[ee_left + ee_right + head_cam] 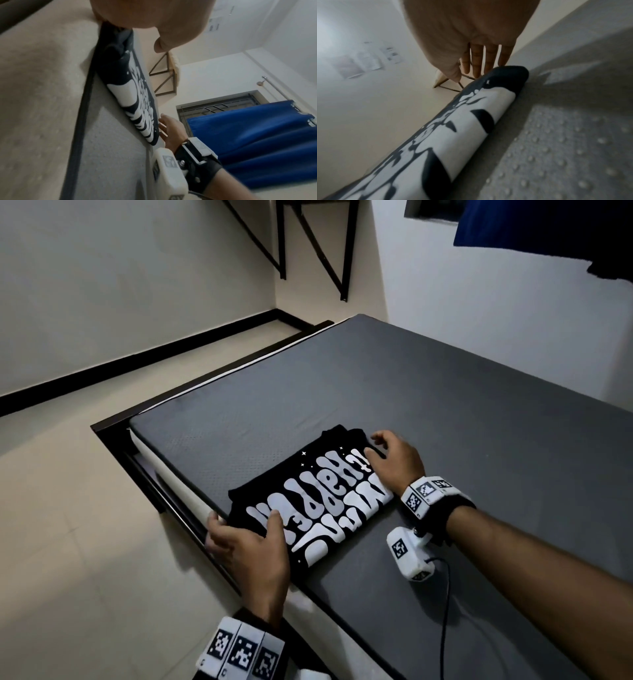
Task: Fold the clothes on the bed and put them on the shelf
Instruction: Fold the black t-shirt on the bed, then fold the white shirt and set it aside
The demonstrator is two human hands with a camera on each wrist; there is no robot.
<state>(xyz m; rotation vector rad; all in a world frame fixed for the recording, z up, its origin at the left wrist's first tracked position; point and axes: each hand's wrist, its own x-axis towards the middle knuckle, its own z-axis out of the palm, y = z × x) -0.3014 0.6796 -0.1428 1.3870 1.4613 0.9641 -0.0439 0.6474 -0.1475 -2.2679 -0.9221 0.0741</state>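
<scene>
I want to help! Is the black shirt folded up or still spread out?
Folded. The shirt lies as a small thick rectangle on the bed, sleeves tucked away, stacked layers showing at its edge.

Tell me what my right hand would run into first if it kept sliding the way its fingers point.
Likely nothing soon: the right hand points across the folded black shirt toward bare grey mattress; depth is unclear.

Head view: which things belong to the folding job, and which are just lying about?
Job: folded black T-shirt with white lettering; left hand and right hand, both on it; grey mattress; black shelf brackets.
Lying about: blue curtain; black cable.
</scene>
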